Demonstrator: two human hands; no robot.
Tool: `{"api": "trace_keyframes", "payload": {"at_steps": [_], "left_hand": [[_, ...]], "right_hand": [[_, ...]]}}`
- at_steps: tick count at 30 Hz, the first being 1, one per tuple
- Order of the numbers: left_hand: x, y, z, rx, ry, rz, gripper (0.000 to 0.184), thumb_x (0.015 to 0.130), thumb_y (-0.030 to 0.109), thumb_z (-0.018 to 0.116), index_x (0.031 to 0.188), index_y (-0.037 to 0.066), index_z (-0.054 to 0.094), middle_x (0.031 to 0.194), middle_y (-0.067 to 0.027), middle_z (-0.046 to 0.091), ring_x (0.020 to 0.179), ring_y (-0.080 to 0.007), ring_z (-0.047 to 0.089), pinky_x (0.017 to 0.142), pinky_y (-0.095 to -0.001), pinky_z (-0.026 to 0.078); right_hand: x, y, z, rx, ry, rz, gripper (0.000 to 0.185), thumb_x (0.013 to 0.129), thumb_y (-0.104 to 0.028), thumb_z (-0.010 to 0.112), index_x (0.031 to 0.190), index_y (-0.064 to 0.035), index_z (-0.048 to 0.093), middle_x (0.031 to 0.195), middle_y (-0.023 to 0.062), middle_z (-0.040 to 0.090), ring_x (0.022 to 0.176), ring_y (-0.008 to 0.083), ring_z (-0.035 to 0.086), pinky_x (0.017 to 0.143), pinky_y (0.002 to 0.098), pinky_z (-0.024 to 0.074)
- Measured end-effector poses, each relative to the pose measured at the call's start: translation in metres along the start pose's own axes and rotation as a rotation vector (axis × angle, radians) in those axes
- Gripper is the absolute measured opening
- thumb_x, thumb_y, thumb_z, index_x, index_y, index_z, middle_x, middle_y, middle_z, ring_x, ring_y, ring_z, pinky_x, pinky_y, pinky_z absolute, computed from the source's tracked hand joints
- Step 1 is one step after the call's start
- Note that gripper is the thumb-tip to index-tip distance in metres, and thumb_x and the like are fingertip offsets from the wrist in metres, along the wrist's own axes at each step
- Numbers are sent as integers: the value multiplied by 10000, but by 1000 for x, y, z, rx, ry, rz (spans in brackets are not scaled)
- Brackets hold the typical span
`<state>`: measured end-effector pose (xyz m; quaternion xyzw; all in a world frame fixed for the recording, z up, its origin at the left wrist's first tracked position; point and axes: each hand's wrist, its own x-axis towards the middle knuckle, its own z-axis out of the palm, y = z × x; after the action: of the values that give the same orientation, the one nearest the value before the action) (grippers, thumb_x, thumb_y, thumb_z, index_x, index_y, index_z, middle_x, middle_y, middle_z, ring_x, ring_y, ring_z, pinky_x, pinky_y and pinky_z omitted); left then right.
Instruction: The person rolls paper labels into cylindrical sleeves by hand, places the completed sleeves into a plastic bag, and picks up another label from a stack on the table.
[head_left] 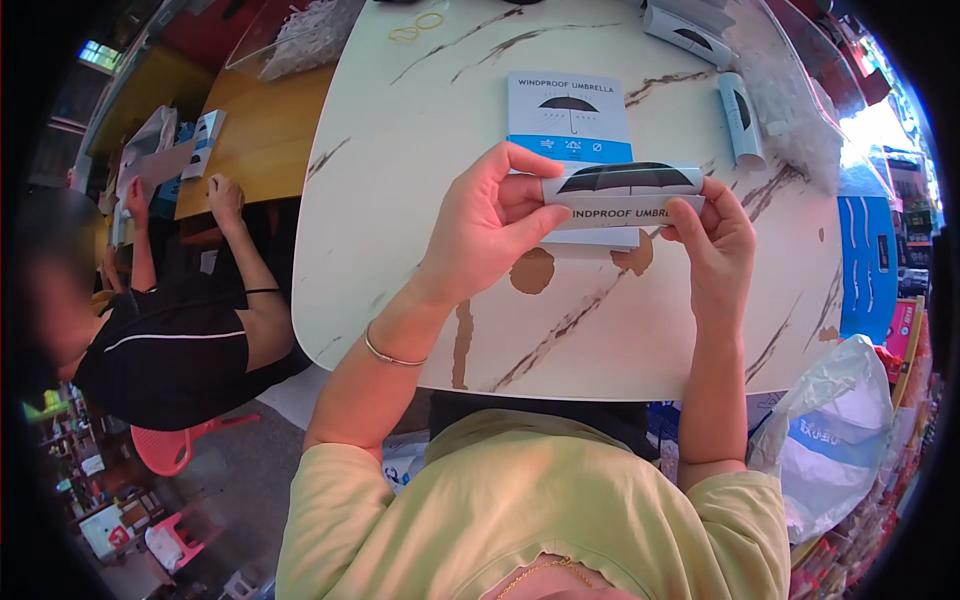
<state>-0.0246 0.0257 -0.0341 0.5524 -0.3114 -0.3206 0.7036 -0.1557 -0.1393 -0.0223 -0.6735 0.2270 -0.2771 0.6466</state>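
Note:
Between my two hands is a printed umbrella sleeve (628, 196), a curled sheet with a black umbrella picture and "WINDPROOF UMBRELLA" lettering. My left hand (505, 205) pinches its left end, thumb in front and fingers behind. At the right end, my right hand (715, 225) grips it with the thumb over the front edge. Just beyond and partly under the held sleeve lies a stack of flat printed sheets (567, 105) with the same umbrella design; their lower part is mostly covered by the sleeve and my hands.
Rolled sleeves (741, 120) lie at the right of the marble-patterned table (400, 200), beside clear plastic bags (795, 110). Yellow rubber bands (415, 28) sit at the far left. A co-worker (190, 330) holds a sheet at a wooden table. A plastic bag (830, 440) hangs at the near right.

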Motion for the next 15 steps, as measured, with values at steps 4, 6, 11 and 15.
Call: {"api": "trace_keyframes", "payload": {"at_steps": [4,6,11,15], "left_hand": [[0,1,-2,28,21,-36,267,777,-90,556,1010,5,465,899,-101,622,846,-115,596,747,-222,480],[0,1,-1,34,16,-35,268,777,-92,553,1011,5,465,905,-104,623,853,-117,596,754,-225,480],[1,0,1,40,29,-1,240,785,-76,546,989,11,454,847,-81,616,819,-102,593,662,-214,483],[0,0,-1,40,19,-16,268,776,-91,555,1011,3,464,917,-113,622,868,-126,595,774,-234,478]], "right_hand": [[0,0,-2,22,-24,18,192,852,-71,537,1004,46,523,839,68,623,740,78,571,642,207,473],[1,0,-4,11,-32,14,190,852,-73,538,1000,45,524,836,66,624,736,76,569,637,208,471],[1,1,-4,2,-42,-10,179,852,-74,540,988,42,527,830,62,625,726,68,563,618,204,458],[0,1,-3,-14,-31,-17,164,848,-67,545,973,38,528,824,53,626,715,57,554,593,195,436]]}}
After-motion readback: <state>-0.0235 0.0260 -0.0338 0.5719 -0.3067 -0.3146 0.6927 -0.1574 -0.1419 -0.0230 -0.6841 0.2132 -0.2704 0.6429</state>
